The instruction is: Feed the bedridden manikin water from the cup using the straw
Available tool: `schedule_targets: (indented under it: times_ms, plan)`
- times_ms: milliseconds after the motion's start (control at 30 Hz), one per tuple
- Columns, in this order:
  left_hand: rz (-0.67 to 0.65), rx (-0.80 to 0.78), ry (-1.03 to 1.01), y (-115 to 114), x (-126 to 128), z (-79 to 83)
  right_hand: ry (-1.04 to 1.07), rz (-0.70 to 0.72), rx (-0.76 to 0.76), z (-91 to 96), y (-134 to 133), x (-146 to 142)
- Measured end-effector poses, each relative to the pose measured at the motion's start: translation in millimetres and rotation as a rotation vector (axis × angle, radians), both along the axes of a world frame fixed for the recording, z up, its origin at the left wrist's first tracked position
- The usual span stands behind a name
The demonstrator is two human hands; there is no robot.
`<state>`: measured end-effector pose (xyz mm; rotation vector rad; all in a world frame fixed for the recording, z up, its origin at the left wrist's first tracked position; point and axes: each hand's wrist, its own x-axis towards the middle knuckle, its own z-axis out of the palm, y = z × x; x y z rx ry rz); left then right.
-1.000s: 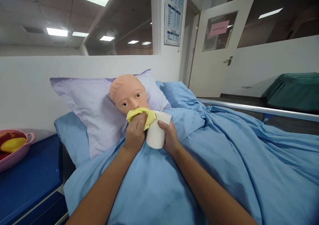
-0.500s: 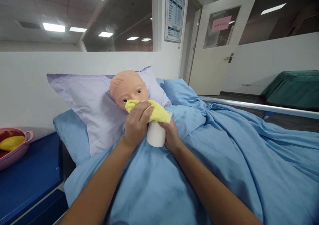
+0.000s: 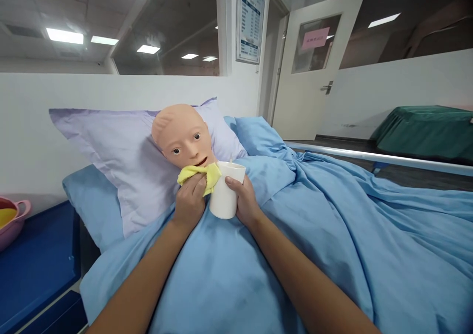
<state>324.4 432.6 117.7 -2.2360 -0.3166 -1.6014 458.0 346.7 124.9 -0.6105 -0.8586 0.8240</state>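
Note:
A training manikin lies in bed, its head (image 3: pixel 183 136) resting on a lilac pillow (image 3: pixel 118 147). My left hand (image 3: pixel 189 202) is closed on a yellow cloth (image 3: pixel 195 174) and presses it under the manikin's chin. My right hand (image 3: pixel 241 200) is wrapped round a white cup (image 3: pixel 224 190), held upright just right of the cloth, near the manikin's mouth. Both forearms reach over the blue blanket (image 3: pixel 295 235).
A pink basin (image 3: pixel 11 220) with something yellow inside stands on a dark blue bedside cabinet (image 3: pixel 33 260) at the left. A metal bed rail (image 3: pixel 377 158) runs along the far side. A white door (image 3: pixel 310 68) and a green-covered bed (image 3: pixel 424 132) lie beyond.
My left hand has brought the yellow cloth down from the manikin's mouth and nose to under its chin, uncovering the mouth. The cup's rim is uncovered again. The view has shifted right.

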Motion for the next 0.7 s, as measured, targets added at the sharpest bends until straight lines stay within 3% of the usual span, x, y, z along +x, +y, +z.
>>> schedule_targets:
  times_ms: [400, 700]
  plan:
    - [-0.161, -0.35, -0.072, -38, -60, -39.8, -0.111, 0.004, -0.037, -2.8, -2, 1]
    - [-0.168, -0.443, -0.076, -65, -89, -64.5, -0.194, -0.012, -0.094, 0.7, -9, -5]
